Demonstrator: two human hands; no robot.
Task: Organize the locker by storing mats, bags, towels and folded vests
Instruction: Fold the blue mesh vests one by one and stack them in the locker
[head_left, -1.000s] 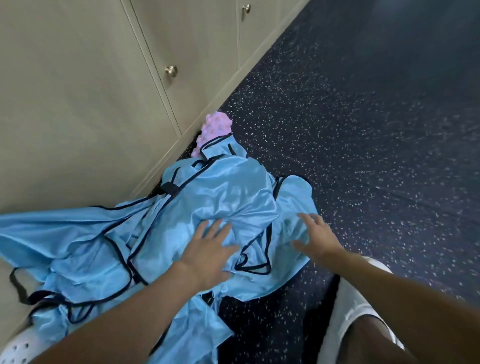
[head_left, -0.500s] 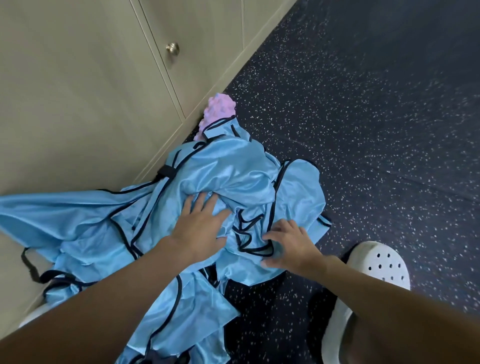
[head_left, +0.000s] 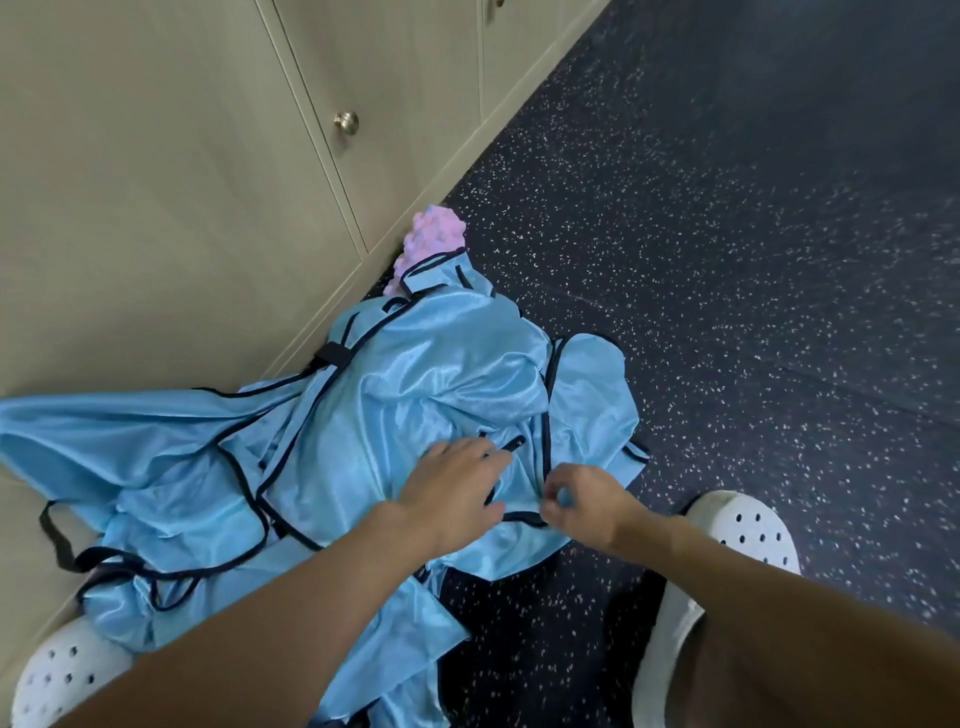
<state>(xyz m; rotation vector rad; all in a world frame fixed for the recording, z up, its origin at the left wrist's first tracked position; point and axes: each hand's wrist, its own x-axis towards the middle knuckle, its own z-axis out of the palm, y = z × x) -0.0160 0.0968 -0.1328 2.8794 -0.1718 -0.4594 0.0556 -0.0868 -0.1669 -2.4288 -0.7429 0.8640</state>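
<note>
White clog (head_left: 62, 675) bottom left. Closed locker doors (head_left: 156, 182) along left, round knob (head_left: 346, 123). Blue vests (head_left: 415, 384) heaped on floor against locker base, pink knobbly item (head_left: 434, 234) half under far end. Left hand (head_left: 457, 488) flat on heap, fingers straight, close together. Right hand (head_left: 587, 506) curled, fingers pinching vest edge. Second clog (head_left: 737, 525) right, speckled dark floor (head_left: 727, 260).

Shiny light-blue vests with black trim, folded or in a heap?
Not folded: the light-blue vests lie crumpled and overlapping on the dark speckled floor.
</note>
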